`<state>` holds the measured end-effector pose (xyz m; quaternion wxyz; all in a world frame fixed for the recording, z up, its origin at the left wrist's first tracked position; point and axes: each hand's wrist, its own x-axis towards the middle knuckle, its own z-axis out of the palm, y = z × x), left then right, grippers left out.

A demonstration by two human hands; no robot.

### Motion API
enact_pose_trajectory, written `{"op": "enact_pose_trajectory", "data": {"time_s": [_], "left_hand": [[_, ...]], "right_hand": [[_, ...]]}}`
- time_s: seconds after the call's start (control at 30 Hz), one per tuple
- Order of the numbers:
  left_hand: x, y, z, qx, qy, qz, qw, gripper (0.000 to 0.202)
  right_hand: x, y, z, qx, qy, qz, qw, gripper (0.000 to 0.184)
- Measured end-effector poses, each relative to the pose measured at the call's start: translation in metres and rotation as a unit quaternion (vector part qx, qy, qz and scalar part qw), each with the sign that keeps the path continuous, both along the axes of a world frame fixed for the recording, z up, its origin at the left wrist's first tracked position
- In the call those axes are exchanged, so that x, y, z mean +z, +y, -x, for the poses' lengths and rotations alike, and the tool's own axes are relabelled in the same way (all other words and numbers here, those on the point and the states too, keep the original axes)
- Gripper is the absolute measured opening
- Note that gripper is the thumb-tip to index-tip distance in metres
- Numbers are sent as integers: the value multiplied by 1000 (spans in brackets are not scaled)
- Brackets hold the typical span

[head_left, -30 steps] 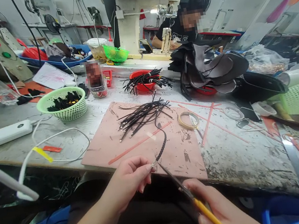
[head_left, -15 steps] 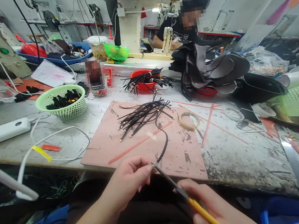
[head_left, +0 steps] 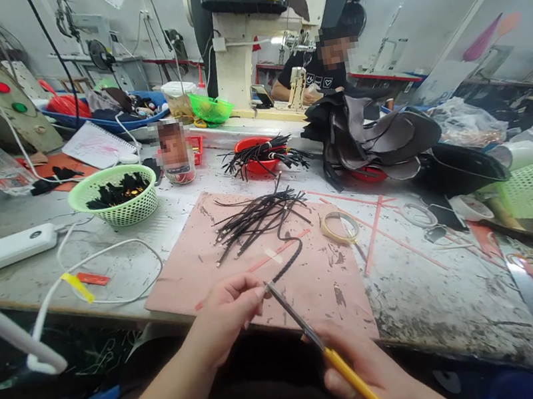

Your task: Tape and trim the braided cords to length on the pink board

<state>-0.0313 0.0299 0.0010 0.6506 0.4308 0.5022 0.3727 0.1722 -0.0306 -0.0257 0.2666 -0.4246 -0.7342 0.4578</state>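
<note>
My left hand [head_left: 235,302] is closed in a pinch at the near end of a braided black cord [head_left: 285,267]; the very tip is hidden by the fingers. My right hand [head_left: 357,360] is wrapped round a tool with a yellow handle [head_left: 358,380] and a long, narrow metal end. The metal point lies at my left fingertips, by the cord's end; whether it touches the cord I cannot tell. From there the cord curves back to a loose pile of black cords [head_left: 259,217] on the pinkish board [head_left: 181,270].
A tape roll [head_left: 340,227] and thin red strips [head_left: 376,236] lie to the right. A green basket of black pieces [head_left: 119,209] stands left, near a white cable [head_left: 116,243]. Behind are bundled cords over a red bowl [head_left: 263,163] and stacked dark pieces [head_left: 378,134]. A person [head_left: 312,74] sits beyond.
The view has tilted up slightly. Both hands, with the cord end and the tool, have shifted slightly left over the board. Each hand keeps its hold.
</note>
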Motion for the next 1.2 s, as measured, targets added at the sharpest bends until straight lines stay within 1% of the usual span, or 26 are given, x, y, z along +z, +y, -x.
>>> {"op": "enact_pose_trajectory", "data": {"time_s": [0.07,0.13,0.2,0.3,0.37,0.43,0.47,0.5,0.53,0.57,0.6,0.63,0.67,0.7,0.77,0.83,0.87,0.9,0.97,1.03,1.13,1.2], "left_hand": [[0,17,4,31,-13,-22,999,15],[-1,36,9,69,-27,-39,997,14],[-3,52,16,101,-34,-47,993,14],[-8,65,30,124,-28,-52,991,16],[-12,64,41,133,-21,-51,990,18],[-16,59,50,132,-2,-56,990,17],[-17,55,52,121,20,-63,990,15],[-19,51,52,98,49,-74,991,14],[-20,49,50,61,85,-84,991,13],[-21,48,45,17,120,-93,988,12],[-23,49,38,-25,148,-98,984,11],[-24,52,29,-61,166,-99,979,10],[-26,58,20,-82,173,-97,977,9],[-28,65,9,-90,175,-95,976,8],[-31,84,-9,-86,175,-89,977,11],[-32,101,-22,-73,172,-85,979,13],[-31,106,-25,-69,169,-86,979,13],[-30,108,-27,-68,164,-87,980,13],[-25,102,-29,-78,148,-90,982,10],[-18,86,-29,-97,131,-88,983,9],[-10,57,-28,-99,93,-77,988,10],[-5,43,-28,-90,51,-68,992,13]], "right_hand": [[4,17,9,-12,-23,-9,1000,39],[9,37,21,-21,-40,1,999,33],[12,58,33,-25,-31,16,999,28],[17,80,47,-12,-17,39,999,26],[21,85,47,11,-35,62,997,28],[26,80,38,25,-58,94,994,32],[28,75,31,27,-62,113,991,34],[28,69,22,27,-60,134,989,36],[27,62,12,20,-56,152,987,38],[24,54,2,0,-53,162,985,41],[20,48,-9,-34,-56,158,985,43],[15,41,-20,-80,-71,140,984,45],[9,36,-31,-134,-98,109,980,46],[3,31,-42,-190,-134,73,970,46],[-8,22,-64,-286,-211,8,935,45],[-15,15,-83,-356,-262,-25,897,43],[-17,11,-90,-382,-271,-32,883,43],[-18,8,-95,-400,-268,-37,876,43],[-18,4,-97,-414,-225,-44,881,44],[-16,4,-86,-399,-148,-54,903,45],[-9,16,-51,-344,-1,-73,936,39],[-3,30,-24,-303,80,-68,947,36]]}}
